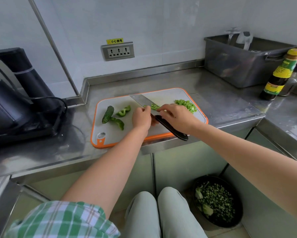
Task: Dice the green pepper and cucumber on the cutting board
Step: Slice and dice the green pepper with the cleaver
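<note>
Head view: the left hand curls around the knife where blade meets handle. The right hand reaches onto pepper strips by the blade; I cannot tell whether it pinches them. On the board, the cucumber and pepper pieces lie left of the left hand, and the dice lie just beyond the right.

Left grip beside right grip, arms outstretched

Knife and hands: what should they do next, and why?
Probably push the pepper bits beside the knife across to the diced pile; left hand and right hand sit at them, while two pepper pieces and the cucumber wait uncut.
</note>
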